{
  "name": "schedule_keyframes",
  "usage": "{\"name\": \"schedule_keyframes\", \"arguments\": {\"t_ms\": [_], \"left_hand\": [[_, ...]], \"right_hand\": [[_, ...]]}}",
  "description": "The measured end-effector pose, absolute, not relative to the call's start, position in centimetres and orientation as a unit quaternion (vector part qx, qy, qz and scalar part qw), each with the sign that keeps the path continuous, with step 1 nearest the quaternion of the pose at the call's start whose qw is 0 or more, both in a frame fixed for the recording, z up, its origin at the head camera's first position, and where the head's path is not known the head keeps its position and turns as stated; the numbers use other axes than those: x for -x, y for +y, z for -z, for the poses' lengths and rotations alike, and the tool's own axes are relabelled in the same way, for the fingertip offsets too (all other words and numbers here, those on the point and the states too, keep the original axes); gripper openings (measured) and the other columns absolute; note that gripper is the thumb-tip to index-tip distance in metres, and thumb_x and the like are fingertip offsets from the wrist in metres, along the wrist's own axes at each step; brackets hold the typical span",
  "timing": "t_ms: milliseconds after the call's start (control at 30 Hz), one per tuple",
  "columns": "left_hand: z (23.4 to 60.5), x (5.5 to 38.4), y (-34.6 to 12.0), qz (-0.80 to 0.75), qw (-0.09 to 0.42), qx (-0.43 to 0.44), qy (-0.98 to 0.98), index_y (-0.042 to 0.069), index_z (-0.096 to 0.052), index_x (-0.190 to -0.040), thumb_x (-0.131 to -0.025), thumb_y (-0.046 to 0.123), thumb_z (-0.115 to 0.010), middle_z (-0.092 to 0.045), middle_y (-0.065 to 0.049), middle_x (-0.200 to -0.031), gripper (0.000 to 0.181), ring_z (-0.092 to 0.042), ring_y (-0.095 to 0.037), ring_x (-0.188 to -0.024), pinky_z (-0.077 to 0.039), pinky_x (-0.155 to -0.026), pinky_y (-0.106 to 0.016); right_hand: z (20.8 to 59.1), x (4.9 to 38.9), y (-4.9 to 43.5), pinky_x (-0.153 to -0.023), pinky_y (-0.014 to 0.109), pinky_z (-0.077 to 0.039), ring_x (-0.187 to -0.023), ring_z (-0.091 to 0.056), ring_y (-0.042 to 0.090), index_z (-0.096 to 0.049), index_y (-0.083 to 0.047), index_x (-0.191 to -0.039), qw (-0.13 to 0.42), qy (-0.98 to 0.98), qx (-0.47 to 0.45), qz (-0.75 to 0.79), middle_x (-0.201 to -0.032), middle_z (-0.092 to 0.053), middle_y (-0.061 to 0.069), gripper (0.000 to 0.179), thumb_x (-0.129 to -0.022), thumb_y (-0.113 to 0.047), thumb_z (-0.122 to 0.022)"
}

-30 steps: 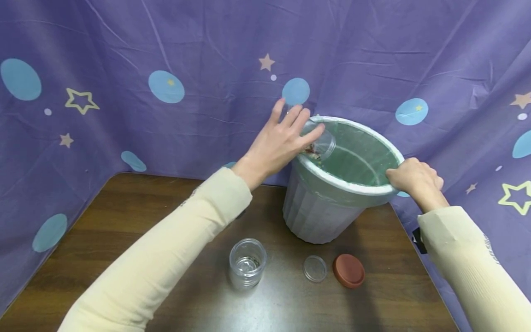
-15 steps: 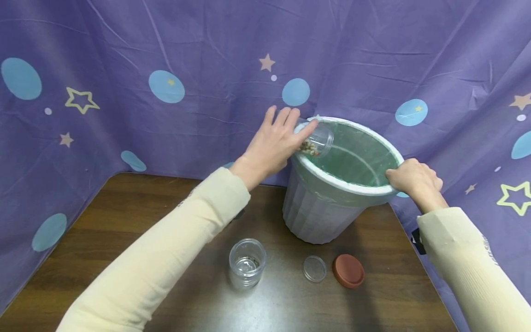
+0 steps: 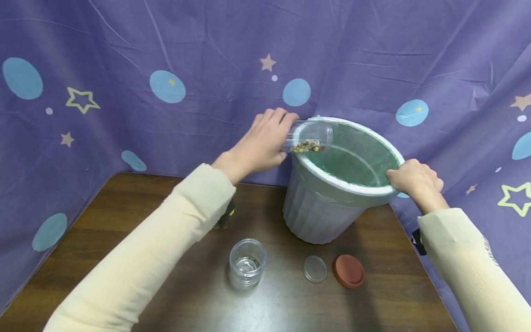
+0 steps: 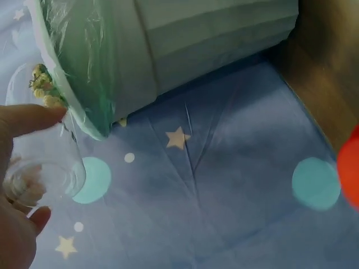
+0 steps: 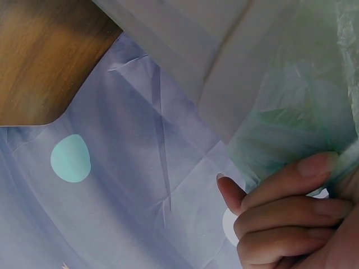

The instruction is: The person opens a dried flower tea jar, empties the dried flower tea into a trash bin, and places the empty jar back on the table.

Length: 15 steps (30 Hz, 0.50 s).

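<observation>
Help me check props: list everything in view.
Table: one, brown, head view's bottom
Backdrop: one, purple, behind table
Bin: one, grey, table's back right
Liner: one, green, lining bin
Held jar: one, clear, over bin's rim
Bits: several, yellowish, inside held jar
Standing jar: one, clear, table's front
Disc: one, clear, right of standing jar
Lid: one, rust, right of disc
Red blur: one, red, left wrist view's edge
Sleeves: two, cream, left and right
Dark objects: two, black, beside sleeves
Left grip: one, bare, on held jar
Right grip: one, bare, on bin's rim
</observation>
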<state>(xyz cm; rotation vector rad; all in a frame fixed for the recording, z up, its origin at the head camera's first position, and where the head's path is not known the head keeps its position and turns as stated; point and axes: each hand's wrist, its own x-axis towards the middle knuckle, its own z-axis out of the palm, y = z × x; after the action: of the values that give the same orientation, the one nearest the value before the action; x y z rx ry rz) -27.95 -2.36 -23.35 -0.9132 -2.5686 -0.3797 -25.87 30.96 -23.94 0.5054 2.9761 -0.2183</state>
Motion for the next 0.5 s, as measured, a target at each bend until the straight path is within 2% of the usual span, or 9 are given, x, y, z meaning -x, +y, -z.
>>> {"name": "schedule_keyframes", "arguments": {"t_ms": [200,367,433,500], "left_hand": [[23.77,27.99,-2.85,0.27,0.112,0.267,-0.918,0.015,-0.042,-0.146,-0.08,0.025,-0.079,-0.047,-0.013,-0.141,0.077,-0.044,-0.031,-0.126,-0.036,-0.107,-0.046],[23.85,28.14,-3.01,0.344,0.078,0.231,-0.907,0.026,-0.044,-0.146,-0.078,0.029,-0.081,-0.05,-0.014,-0.133,0.077,-0.048,-0.027,-0.119,-0.042,-0.102,-0.045],[23.78,28.15,-3.01,0.365,0.069,0.219,-0.902,0.027,-0.045,-0.145,-0.077,0.03,-0.082,-0.052,-0.013,-0.131,0.078,-0.049,-0.026,-0.118,-0.043,-0.099,-0.044],[23.66,28.14,-2.97,0.386,0.06,0.208,-0.897,0.023,-0.044,-0.145,-0.076,0.03,-0.083,-0.052,-0.012,-0.133,0.08,-0.048,-0.026,-0.121,-0.042,-0.102,-0.044]], "right_hand": [[23.97,25.89,30.93,-0.081,0.06,-0.044,-0.113,-0.049,0.056,-0.053,0.01,-0.11,0.056,0.982,-0.166,0.072,-0.121,-0.05,0.039,0.051,-0.087,-0.034,-0.039],[23.99,25.85,30.88,-0.081,0.06,-0.045,-0.114,-0.048,0.057,-0.053,0.011,-0.11,0.055,0.982,-0.167,0.071,-0.122,-0.05,0.04,0.052,-0.087,-0.034,-0.039],[24.0,25.82,30.88,-0.081,0.061,-0.045,-0.114,-0.048,0.057,-0.053,0.011,-0.111,0.055,0.982,-0.167,0.07,-0.123,-0.05,0.04,0.053,-0.087,-0.034,-0.039],[24.0,25.79,30.9,-0.081,0.061,-0.044,-0.114,-0.048,0.057,-0.053,0.011,-0.111,0.055,0.982,-0.166,0.072,-0.123,-0.05,0.039,0.052,-0.087,-0.034,-0.039]]}}
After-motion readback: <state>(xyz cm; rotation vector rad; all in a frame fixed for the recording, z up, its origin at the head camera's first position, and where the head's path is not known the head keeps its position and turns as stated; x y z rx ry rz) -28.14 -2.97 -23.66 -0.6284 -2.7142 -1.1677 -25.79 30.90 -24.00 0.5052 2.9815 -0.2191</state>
